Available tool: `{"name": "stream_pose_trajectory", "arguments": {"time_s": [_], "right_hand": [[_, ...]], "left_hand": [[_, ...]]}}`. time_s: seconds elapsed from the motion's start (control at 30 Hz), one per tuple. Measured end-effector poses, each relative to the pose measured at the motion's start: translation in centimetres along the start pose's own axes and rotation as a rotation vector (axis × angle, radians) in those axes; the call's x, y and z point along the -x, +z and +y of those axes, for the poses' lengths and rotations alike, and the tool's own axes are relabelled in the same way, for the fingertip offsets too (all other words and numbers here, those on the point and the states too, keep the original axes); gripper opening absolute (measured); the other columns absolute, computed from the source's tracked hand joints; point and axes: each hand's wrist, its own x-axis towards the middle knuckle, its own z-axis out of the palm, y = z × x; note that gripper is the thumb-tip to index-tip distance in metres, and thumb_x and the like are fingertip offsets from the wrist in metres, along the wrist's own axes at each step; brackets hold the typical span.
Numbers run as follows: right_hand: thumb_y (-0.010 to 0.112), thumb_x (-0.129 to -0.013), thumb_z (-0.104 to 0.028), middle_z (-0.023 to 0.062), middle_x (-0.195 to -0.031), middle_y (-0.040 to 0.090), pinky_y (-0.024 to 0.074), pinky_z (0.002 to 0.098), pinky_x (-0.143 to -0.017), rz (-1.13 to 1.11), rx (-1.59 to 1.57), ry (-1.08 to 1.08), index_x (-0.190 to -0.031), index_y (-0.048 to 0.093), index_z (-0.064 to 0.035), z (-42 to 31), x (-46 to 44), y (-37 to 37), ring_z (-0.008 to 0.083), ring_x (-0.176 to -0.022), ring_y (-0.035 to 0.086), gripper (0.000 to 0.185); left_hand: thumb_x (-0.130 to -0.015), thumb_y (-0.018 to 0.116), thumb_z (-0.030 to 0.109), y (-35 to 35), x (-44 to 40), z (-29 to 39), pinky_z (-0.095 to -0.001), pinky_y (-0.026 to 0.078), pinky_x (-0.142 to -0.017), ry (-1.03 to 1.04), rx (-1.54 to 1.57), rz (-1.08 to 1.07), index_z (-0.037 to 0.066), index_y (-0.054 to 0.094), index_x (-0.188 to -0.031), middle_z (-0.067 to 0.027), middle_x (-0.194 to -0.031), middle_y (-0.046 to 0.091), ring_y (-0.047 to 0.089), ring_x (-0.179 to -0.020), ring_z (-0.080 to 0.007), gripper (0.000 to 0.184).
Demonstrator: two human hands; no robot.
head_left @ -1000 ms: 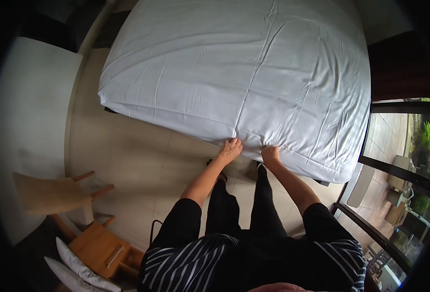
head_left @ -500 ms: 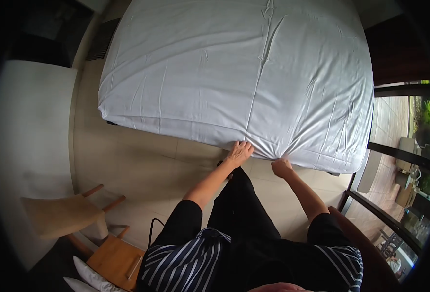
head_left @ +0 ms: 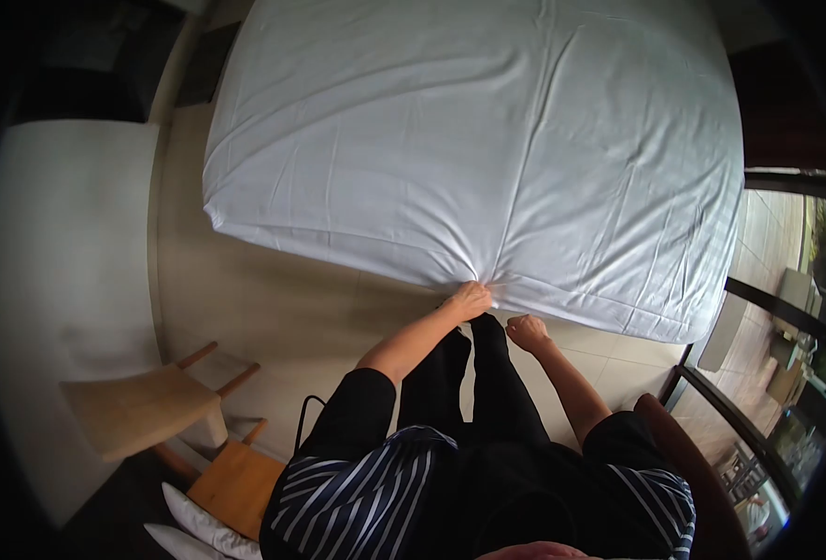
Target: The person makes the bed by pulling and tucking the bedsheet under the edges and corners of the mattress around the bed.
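Note:
A white sheet (head_left: 403, 168) covers the bed, with creases fanning out from its near edge. My left hand (head_left: 472, 299) is closed on that edge near the middle, and folds gather at its fingers. Just to the right and slightly lower, my right hand (head_left: 527, 331) is curled below the sheet's edge, apart from the cloth as far as I can see. Its fingertips are turned away, so what it holds, if anything, is hidden.
A tan chair (head_left: 147, 406) stands at the lower left beside a wooden cabinet (head_left: 235, 490) and white pillows (head_left: 203, 523). Dark-framed glass doors (head_left: 768, 308) are on the right. A reddish-brown curved piece of furniture (head_left: 688, 467) lies at my lower right.
My left hand has gone from resting on the edge to gripping it, pulling new folds. My right hand has come off the sheet edge and moved slightly down. The view has shifted a little.

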Motion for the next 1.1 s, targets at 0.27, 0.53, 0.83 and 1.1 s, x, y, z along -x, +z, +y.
{"name": "stream_pose_trajectory", "arguments": {"time_s": [0.27,0.53,0.83,1.1], "right_hand": [[0.055,-0.072,-0.025,0.0146,-0.076,0.060,0.0465,0.0433,-0.067,0.143,-0.009,0.017,-0.073,0.058,-0.0073,-7.6,-2.1,-6.3,0.0317,-0.076,0.059,0.018],[0.072,-0.062,-0.030,0.0071,-0.097,0.050,0.0456,0.0375,-0.075,0.297,0.227,0.035,-0.102,0.048,-0.0102,-24.7,-9.8,-7.2,0.0243,-0.101,0.045,0.051],[0.053,-0.076,-0.010,0.0095,-0.086,0.065,0.0499,0.0323,-0.070,0.139,0.614,0.081,-0.079,0.065,-0.0099,-27.2,-18.2,-1.3,0.0220,-0.084,0.062,0.013],[0.048,-0.075,-0.009,0.0125,-0.087,0.064,0.0496,0.0370,-0.070,-0.032,0.598,0.069,-0.081,0.064,-0.0061,-28.4,-17.5,-3.1,0.0269,-0.083,0.062,0.017]], "left_hand": [[-0.067,0.056,0.014,-0.8,5.3,-0.4,-0.0385,0.039,-0.079,-0.162,0.226,0.374,0.007,0.058,-0.078,-0.0080,-0.090,0.054,0.051,-0.092,-0.0228,0.013],[-0.057,0.071,0.015,-6.5,22.9,-19.4,-0.0451,0.038,-0.082,-0.680,0.078,0.404,0.011,0.049,-0.098,-0.0063,-0.103,0.042,0.042,-0.099,-0.0241,0.047],[-0.074,0.052,0.016,-1.4,27.8,-26.3,-0.0334,0.048,-0.067,-0.267,-0.039,0.261,0.012,0.056,-0.080,-0.0019,-0.093,0.051,0.051,-0.089,-0.0185,0.008],[-0.071,0.053,0.014,0.7,26.8,-27.7,-0.0336,0.049,-0.059,-0.211,-0.030,0.340,0.010,0.058,-0.070,-0.0047,-0.077,0.057,0.058,-0.078,-0.0206,0.007]]}}
